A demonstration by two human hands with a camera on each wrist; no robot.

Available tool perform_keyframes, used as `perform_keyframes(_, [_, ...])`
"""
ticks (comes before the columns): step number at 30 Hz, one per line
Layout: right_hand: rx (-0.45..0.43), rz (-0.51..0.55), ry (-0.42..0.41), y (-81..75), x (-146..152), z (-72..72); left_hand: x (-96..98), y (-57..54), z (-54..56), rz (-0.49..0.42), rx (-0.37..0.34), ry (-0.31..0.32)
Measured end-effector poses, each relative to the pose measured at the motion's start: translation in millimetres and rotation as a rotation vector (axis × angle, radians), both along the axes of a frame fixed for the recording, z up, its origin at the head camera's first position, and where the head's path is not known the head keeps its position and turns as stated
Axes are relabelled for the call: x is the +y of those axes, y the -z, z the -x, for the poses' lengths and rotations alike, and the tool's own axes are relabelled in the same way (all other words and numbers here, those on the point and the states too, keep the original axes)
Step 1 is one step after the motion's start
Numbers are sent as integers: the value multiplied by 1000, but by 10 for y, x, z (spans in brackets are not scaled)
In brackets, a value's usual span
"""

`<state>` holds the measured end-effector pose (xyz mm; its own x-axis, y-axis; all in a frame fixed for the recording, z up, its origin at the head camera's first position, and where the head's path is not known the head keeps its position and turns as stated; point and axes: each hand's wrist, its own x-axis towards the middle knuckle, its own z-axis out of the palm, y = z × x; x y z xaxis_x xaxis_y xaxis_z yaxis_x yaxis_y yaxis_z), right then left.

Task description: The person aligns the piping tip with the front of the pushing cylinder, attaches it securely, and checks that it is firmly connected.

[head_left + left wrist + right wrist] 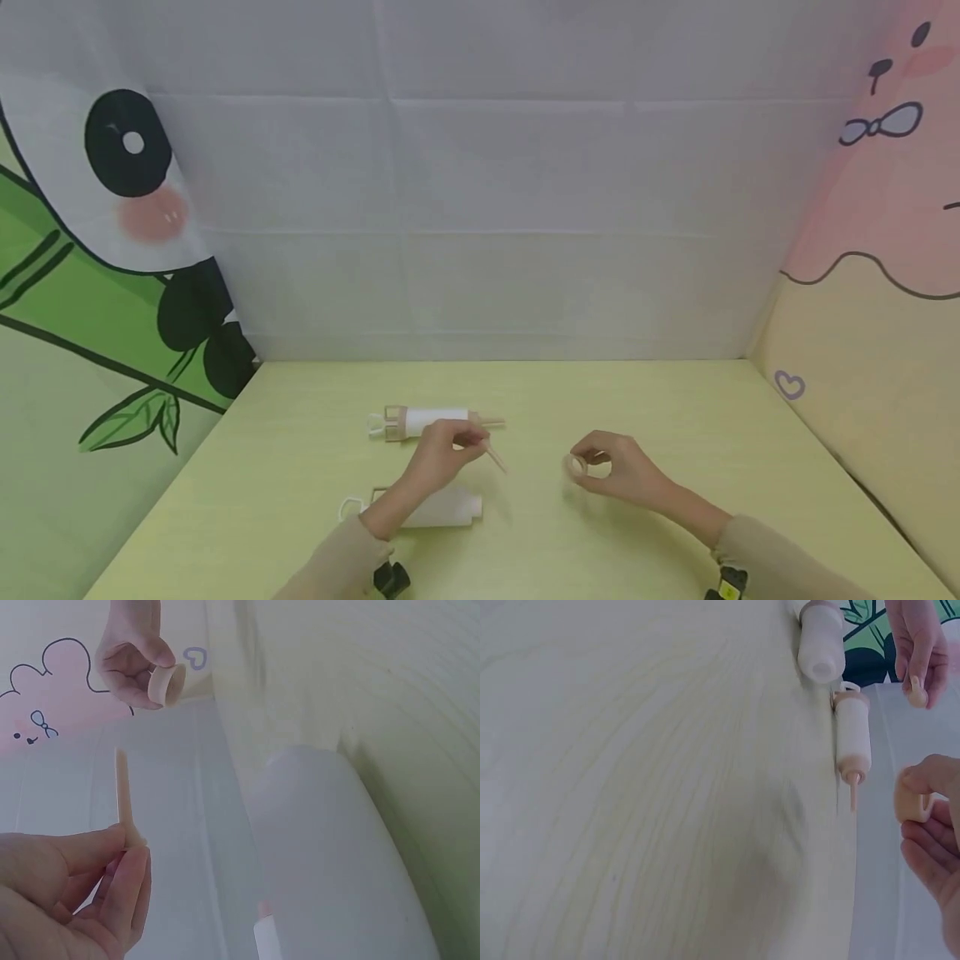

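Note:
My left hand (444, 457) pinches a thin beige nozzle (497, 458) between thumb and fingertips; in the left wrist view the nozzle (124, 787) points upward from the fingers. To the right, my right hand (628, 471) holds a beige screw ring (576, 465) by its edge, and its hollow middle shows in the head view. Both hands are raised over the table, apart from each other. Under the left forearm lies a white squeeze bottle (446, 508) on its side, its bare neck facing right. The forearm hides part of it.
Behind the left hand a second white squeeze bottle (437, 421) lies on its side, with a beige collar and nozzle fitted, pointing right. The pale yellow table (637, 392) meets a white cloth backdrop (510, 283), with printed cartoon cloths at both sides.

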<state>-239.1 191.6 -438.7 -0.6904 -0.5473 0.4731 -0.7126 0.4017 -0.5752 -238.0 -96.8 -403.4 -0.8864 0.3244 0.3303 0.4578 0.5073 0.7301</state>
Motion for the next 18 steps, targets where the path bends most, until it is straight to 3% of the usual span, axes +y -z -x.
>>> perform_keyframes(6, [36, 67, 11, -138, -281, -62, 23, 1, 11, -43, 37, -53])
perform_keyframes(13, [77, 164, -1, -530, -586, -282, 75, -44, 6, -77, 77, -101])
perform_keyframes(18, [106, 224, -35, -525, -694, -269, 111, -66, -9, -104, 89, -116])
